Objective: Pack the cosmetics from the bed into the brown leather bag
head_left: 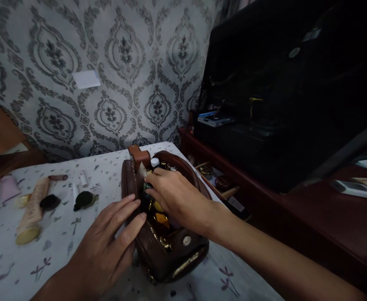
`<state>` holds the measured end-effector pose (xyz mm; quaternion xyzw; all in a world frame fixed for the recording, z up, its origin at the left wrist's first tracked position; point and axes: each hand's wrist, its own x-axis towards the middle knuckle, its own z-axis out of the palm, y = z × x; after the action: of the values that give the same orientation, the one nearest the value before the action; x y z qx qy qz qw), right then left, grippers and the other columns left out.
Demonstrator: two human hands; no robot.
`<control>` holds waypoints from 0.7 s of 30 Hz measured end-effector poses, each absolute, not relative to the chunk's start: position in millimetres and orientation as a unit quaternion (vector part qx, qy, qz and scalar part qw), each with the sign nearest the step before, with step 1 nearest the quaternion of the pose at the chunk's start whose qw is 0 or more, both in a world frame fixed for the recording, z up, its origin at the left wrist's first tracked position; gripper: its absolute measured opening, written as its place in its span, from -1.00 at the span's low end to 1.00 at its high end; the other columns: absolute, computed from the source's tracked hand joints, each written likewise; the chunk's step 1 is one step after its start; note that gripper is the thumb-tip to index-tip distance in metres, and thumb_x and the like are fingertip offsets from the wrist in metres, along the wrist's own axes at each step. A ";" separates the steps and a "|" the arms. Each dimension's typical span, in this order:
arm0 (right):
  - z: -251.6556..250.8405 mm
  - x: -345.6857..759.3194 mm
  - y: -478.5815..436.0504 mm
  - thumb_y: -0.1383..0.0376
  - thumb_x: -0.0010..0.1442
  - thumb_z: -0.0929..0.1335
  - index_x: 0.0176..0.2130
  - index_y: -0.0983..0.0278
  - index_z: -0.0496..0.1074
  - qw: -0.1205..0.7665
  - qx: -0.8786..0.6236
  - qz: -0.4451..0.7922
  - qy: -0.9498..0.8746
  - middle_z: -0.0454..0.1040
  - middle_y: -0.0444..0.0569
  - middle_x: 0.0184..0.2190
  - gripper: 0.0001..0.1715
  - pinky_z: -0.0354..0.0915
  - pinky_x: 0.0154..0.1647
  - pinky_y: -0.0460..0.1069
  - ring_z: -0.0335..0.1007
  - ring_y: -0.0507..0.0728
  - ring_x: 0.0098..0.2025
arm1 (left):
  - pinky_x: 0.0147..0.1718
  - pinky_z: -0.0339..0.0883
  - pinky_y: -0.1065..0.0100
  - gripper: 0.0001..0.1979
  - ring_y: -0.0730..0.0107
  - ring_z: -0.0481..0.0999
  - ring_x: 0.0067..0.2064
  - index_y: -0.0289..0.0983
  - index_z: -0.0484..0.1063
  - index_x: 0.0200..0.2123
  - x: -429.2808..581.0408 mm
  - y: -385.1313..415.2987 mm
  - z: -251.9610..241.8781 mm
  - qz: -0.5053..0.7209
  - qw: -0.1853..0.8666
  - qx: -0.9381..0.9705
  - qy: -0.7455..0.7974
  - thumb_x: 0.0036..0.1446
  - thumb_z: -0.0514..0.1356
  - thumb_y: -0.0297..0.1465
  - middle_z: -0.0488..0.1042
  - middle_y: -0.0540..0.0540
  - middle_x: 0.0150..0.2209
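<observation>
A brown handbag [173, 261] with gold zips stands open on the table. My right hand [175, 194] reaches into it from the right, its fingers closed at a small dark green item [146, 189]; what exactly they grip is partly hidden. Along the bag's left rim rests my left hand [114, 234], fingers stretched out and apart, touching the leather. Inside the bag I see a white-capped bottle [155, 161], a shiny gold-yellow packet [162, 219] and other small things, mostly covered by my right hand.
On the patterned tablecloth [60, 251] at left lie a beige tube [35, 205], a pink tube [9, 188], a white stick [83, 179] and a dark green round item [85, 200]. An open drawer [230, 192] and a large black screen back [280, 104] stand to the right.
</observation>
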<state>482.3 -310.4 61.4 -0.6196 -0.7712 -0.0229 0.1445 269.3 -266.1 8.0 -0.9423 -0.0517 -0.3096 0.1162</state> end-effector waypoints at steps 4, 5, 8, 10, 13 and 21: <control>57.9 480.4 -311.1 0.41 0.32 0.30 -0.16 0.36 0.43 0.137 -0.626 -0.036 -0.767 0.48 0.09 -0.20 -0.89 0.22 -0.28 -0.03 0.44 0.14 -0.22 | 0.21 0.25 0.08 -0.60 0.10 0.18 0.34 -0.36 0.27 0.16 269.7 -265.9 6.4 -0.314 0.112 -0.941 -0.057 0.27 0.01 -0.60 0.29 -0.30 0.21; 57.7 479.7 -311.6 0.41 0.32 0.29 -0.16 0.36 0.42 0.137 -0.628 -0.038 -0.765 0.48 0.09 -0.20 -0.88 0.23 -0.28 -0.03 0.45 0.14 -0.23 | 0.22 0.24 0.09 -0.59 0.11 0.17 0.34 -0.36 0.27 0.17 269.9 -265.6 6.6 -0.313 0.113 -0.941 -0.057 0.27 0.01 -0.61 0.28 -0.30 0.22; 60.2 478.0 -313.8 0.38 0.35 0.27 -0.15 0.35 0.42 0.136 -0.633 -0.031 -0.762 0.49 0.09 -0.19 -0.86 0.26 -0.28 -0.04 0.47 0.13 -0.24 | 0.23 0.24 0.12 -0.59 0.12 0.15 0.35 -0.37 0.27 0.16 270.7 -265.3 8.4 -0.313 0.124 -0.940 -0.052 0.27 0.01 -0.62 0.26 -0.30 0.24; 64.6 477.6 -317.7 0.36 0.38 0.23 -0.12 0.35 0.42 0.153 -0.636 -0.018 -0.756 0.50 0.09 -0.17 -0.81 0.29 -0.24 -0.05 0.48 0.13 -0.21 | 0.22 0.26 0.12 -0.60 0.12 0.15 0.35 -0.38 0.28 0.15 270.9 -265.7 9.7 -0.316 0.130 -0.938 -0.051 0.27 0.00 -0.62 0.26 -0.31 0.24; 71.4 477.3 -332.9 0.38 0.41 0.18 -0.07 0.34 0.42 0.249 -0.630 -0.016 -0.735 0.51 0.10 -0.14 -0.73 0.35 -0.15 -0.04 0.49 0.12 -0.14 | 0.21 0.29 0.11 -0.60 0.11 0.15 0.35 -0.38 0.28 0.16 270.5 -266.0 10.3 -0.316 0.129 -0.938 -0.051 0.28 0.00 -0.62 0.26 -0.32 0.25; 17.2 437.4 -396.3 0.31 0.37 0.23 -0.19 0.16 0.51 0.445 -0.427 0.007 -0.787 0.52 -0.08 -0.42 -0.73 0.43 -0.35 -0.02 0.47 0.09 -0.37 | 0.19 0.34 0.09 -0.58 0.14 0.20 0.34 -0.31 0.25 0.21 270.3 -260.5 5.4 -0.325 0.110 -0.938 -0.049 0.31 -0.01 -0.56 0.30 -0.28 0.25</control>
<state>437.4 -396.3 17.2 -0.4271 -0.7872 0.0066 0.4448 270.3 -260.5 5.4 -0.9381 -0.0492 -0.3249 0.1099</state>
